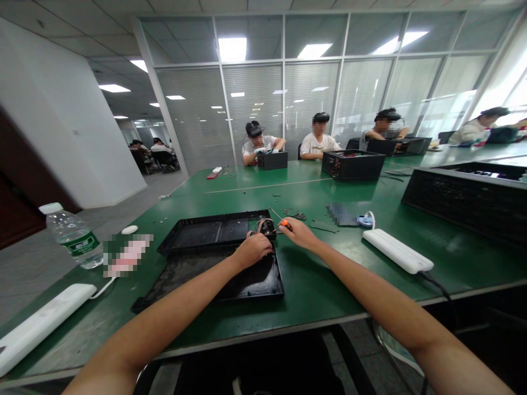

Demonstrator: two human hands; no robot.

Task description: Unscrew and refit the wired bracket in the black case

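Note:
Two shallow black plastic casing halves lie open on the green table before me, a rear one (209, 233) and a front one (251, 285). At the right end of the rear half sits a bundle of thin wires (263, 224) with small dark parts. My left hand (254, 250) is over the inner right part of the casing, fingers curled beside the wires; what they grip is hidden. Just right of the casing, my right hand (300, 233) is closed around a screwdriver (285, 223) with an orange and black handle. Its thin shaft points up and left.
White power strips (397, 251) lie on both sides, with cables. A water bottle (76, 238) stands at left, near a white mouse-like object (129, 230). Loose dark scraps (295, 214) lie behind my right hand. Large black cases (465, 192) and several people are across the table.

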